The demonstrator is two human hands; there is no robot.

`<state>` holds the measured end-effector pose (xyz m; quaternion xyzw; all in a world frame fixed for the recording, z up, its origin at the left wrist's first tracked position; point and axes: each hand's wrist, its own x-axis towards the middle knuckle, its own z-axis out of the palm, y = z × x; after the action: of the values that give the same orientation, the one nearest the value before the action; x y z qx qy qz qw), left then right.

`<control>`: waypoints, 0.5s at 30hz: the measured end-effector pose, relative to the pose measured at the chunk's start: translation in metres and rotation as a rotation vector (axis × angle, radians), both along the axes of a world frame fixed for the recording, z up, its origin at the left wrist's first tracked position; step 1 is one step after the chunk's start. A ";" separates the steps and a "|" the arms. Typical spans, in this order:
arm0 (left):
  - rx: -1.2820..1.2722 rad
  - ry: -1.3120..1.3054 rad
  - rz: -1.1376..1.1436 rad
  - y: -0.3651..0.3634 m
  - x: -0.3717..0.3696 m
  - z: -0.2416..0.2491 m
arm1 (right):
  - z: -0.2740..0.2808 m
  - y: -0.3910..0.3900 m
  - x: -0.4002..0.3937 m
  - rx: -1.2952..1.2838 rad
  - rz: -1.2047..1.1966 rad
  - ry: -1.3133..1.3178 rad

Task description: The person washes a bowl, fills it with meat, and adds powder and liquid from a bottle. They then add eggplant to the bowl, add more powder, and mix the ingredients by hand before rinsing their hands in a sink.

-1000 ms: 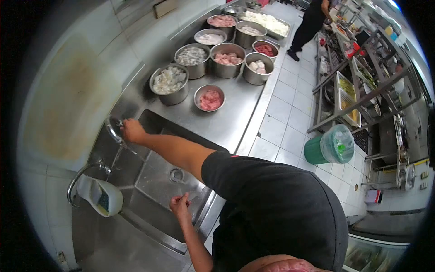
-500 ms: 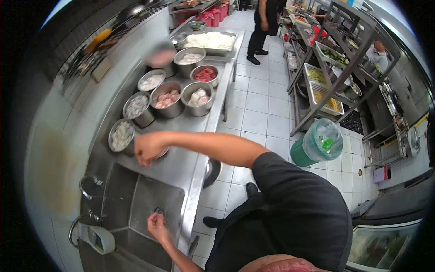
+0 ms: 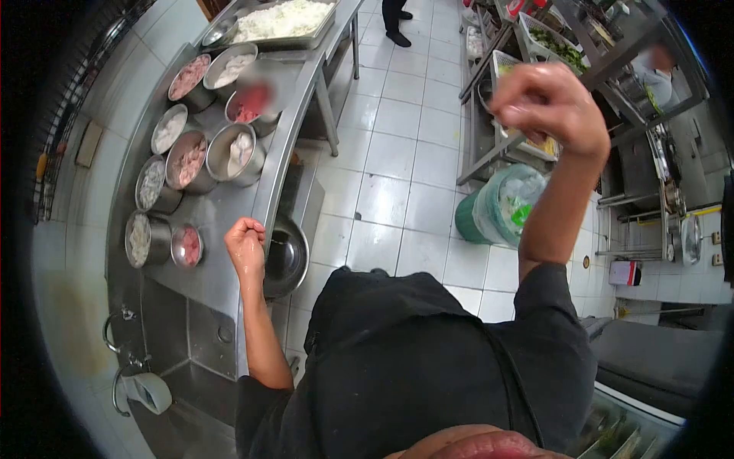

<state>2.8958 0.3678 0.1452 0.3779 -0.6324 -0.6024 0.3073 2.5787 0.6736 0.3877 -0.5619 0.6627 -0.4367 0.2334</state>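
Observation:
My left hand [image 3: 246,239] is closed, its wet fingers curled, above the front edge of the steel counter [image 3: 222,268]; nothing shows in it. Raised on the right, my right hand [image 3: 552,109] is blurred, with its fingers curled in and no object visible. It overlaps the view of the rack. A small metal bowl of pink meat [image 3: 188,245] stands left of my left hand. Beside it is a steel pot of pale pieces [image 3: 141,239]. Further up stand several pots, one with white chunks [image 3: 240,153] and one with pink meat [image 3: 189,161].
A sink [image 3: 210,336] with taps and a white jug [image 3: 150,392] lies at lower left. The tray of white food [image 3: 284,21] is at the counter's far end. A lined green bin [image 3: 478,218] stands by the metal rack [image 3: 478,157]. Another person's legs [image 3: 393,17] show at the top.
My right hand has swung from above the counter by the small bowl to high on the right. My left hand has risen from the sink to the counter's edge. The view has shifted.

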 end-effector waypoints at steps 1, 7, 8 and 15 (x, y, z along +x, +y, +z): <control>0.000 -0.018 -0.019 -0.004 -0.016 -0.002 | 0.000 0.011 -0.014 -0.054 0.000 -0.038; 0.027 -0.061 -0.082 -0.034 -0.106 -0.029 | -0.035 0.009 -0.119 -0.297 0.066 -0.194; 0.019 -0.070 -0.098 -0.040 -0.123 -0.035 | -0.054 -0.004 -0.146 -0.348 0.116 -0.370; 0.114 0.019 -0.306 -0.069 -0.278 -0.038 | -0.358 -0.048 -0.297 1.072 -0.541 0.502</control>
<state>2.6175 0.2986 0.1076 0.2883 -0.6442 -0.6808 0.1960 2.2819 0.6252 0.0302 -0.2655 0.9412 0.0558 0.2014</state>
